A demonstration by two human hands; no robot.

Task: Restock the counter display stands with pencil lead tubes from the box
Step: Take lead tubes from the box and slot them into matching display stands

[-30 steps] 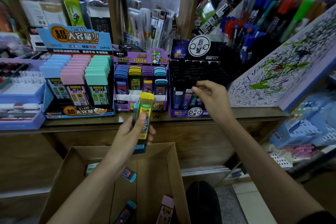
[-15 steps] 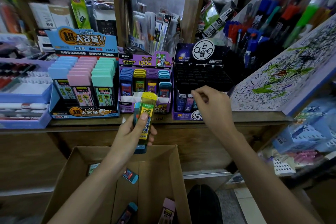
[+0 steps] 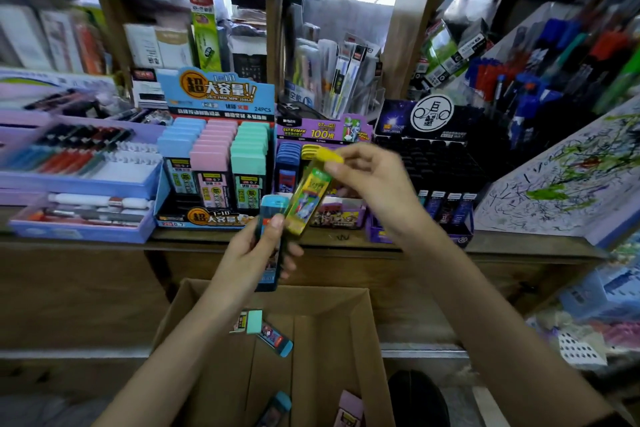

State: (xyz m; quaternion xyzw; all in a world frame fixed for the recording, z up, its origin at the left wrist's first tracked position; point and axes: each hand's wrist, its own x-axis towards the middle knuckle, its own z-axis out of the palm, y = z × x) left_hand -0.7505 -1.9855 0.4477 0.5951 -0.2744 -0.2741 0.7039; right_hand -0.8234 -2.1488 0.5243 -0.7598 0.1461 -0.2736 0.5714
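Grip, right hand (image 3: 374, 184): fingertips pinch the cap end of a tilted yellow lead tube (image 3: 308, 198). Grip, left hand (image 3: 252, 256): wrapped round an upright blue lead tube (image 3: 270, 211), just left. Far: purple display stand (image 3: 322, 130) on the surface (image 3: 346, 239). Near: cardboard box (image 3: 363, 340), loose tubes (image 3: 273, 336) inside.

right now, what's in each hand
Left hand: holds the blue tube.
Right hand: pinches the yellow tube near its cap.

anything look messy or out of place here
Mildly. Loose tubes lie scattered at odd angles in the cardboard box: a mint-capped tube touching a blue-capped tube, a pink tube nearer. The black stand shows mostly empty slots. Nothing looks spilled or damaged.
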